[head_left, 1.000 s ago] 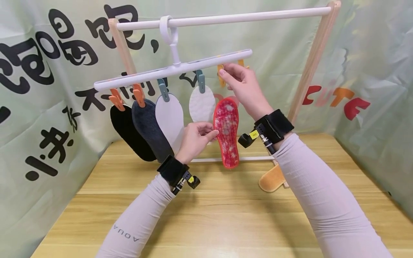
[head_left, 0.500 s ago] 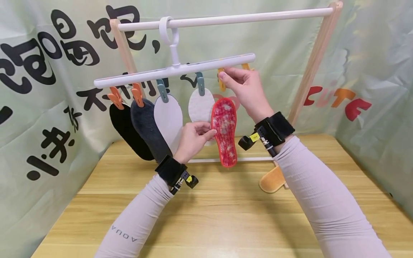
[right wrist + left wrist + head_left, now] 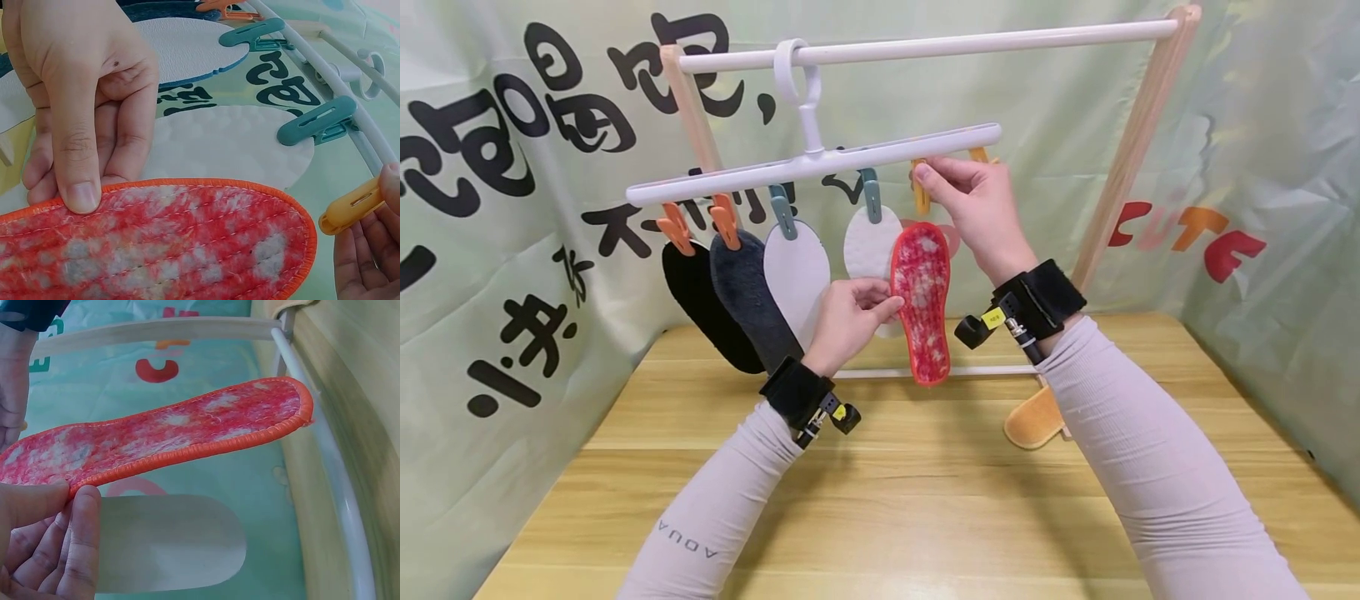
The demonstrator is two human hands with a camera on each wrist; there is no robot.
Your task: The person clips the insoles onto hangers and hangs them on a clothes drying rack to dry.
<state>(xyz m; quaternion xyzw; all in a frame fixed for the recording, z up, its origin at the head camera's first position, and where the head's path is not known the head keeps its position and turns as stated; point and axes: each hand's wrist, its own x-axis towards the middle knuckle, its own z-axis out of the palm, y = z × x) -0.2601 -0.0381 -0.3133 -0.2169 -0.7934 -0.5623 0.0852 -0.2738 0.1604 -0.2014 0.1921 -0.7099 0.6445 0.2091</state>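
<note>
My left hand [image 3: 852, 321] pinches the edge of a red-and-white fuzzy insole [image 3: 922, 300] with an orange border, holding it upright below the hanger. With thumb and fingers, my right hand [image 3: 977, 208] grips a yellow clothespin [image 3: 921, 187] under the right half of the white clip hanger [image 3: 820, 162]. The insole's top end is just below this clothespin, apart from it; the right wrist view shows the gap between the insole [image 3: 187, 244] and the clothespin [image 3: 353, 206]. A second yellow clothespin [image 3: 979, 155] is partly hidden behind my right hand.
Orange clothespins [image 3: 724, 223] hold a black insole [image 3: 700, 308] and a dark grey insole [image 3: 745, 292]. Teal clothespins [image 3: 871, 196] hold two white insoles [image 3: 797, 271]. The hanger tilts on a rack's white rail [image 3: 985, 40]. A tan insole [image 3: 1033, 418] lies on the wooden table [image 3: 880, 517].
The red insole has risen slightly towards the yellow clothespin, and the hanger's right end has dipped a little. Both hands keep their grips.
</note>
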